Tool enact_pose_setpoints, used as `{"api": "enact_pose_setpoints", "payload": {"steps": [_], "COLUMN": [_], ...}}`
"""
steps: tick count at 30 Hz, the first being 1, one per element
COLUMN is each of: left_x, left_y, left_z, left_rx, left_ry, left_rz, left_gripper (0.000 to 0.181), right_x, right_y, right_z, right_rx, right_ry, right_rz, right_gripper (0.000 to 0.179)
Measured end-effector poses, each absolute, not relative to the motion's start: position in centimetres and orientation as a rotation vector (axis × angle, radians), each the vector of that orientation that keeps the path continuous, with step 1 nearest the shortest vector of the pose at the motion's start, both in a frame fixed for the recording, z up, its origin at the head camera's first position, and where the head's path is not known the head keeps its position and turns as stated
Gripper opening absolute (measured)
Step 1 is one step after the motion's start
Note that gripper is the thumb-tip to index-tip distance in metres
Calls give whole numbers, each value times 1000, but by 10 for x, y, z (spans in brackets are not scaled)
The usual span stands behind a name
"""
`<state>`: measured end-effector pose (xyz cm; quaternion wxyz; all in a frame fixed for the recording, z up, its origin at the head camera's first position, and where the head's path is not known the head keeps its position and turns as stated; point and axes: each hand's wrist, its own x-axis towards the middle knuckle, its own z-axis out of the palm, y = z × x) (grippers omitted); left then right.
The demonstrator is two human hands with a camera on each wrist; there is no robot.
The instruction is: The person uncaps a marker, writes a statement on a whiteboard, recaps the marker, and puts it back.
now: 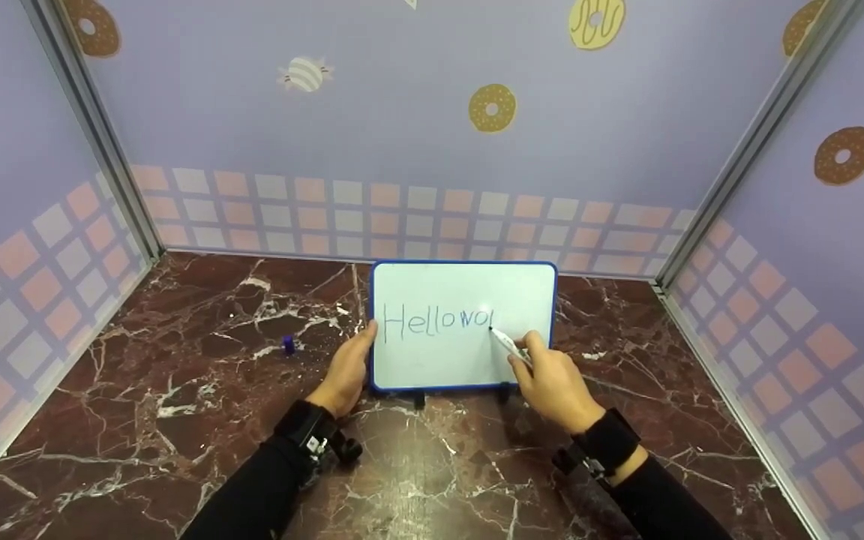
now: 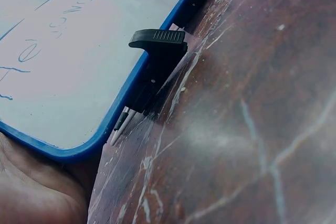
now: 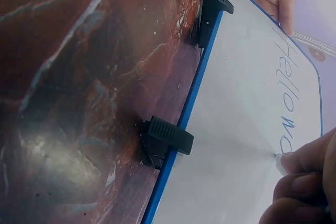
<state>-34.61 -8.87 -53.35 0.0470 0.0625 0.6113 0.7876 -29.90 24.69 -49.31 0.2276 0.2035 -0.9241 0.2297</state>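
Note:
A whiteboard (image 1: 447, 364) with a blue frame stands tilted back on a support with black clips (image 2: 157, 43). Blue letters (image 1: 432, 322) across it read "Hello wo", followed by a short stroke. At the board's left edge, my left hand (image 1: 346, 371) holds the frame, its fingers partly hidden behind it. My right hand (image 1: 556, 379) pinches a white marker (image 1: 507, 343) between thumb and fingers, its dark tip at the board's surface just after the "o". In the right wrist view, curled fingers (image 3: 304, 182) cover most of the marker.
A small blue-purple cap (image 1: 288, 344) lies on the dark red marbled table (image 1: 199, 450), left of the board. Patterned lilac panels (image 1: 402, 127) enclose the back and both sides, joined by metal posts (image 1: 754, 142).

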Motion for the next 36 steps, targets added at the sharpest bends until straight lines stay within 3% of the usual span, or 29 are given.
{"api": "enact_pose_setpoints", "payload": {"steps": [36], "left_x": [-347], "left_y": [-90], "left_z": [-535], "left_rx": [197], "left_ry": [1860], "left_rz": [2400], "left_gripper": [63], "right_x": [-304], "right_y": [247], "right_z": [-481], "right_rx": [560], "right_ry": [-2541], "right_rz": [684], "right_gripper": [18]}}
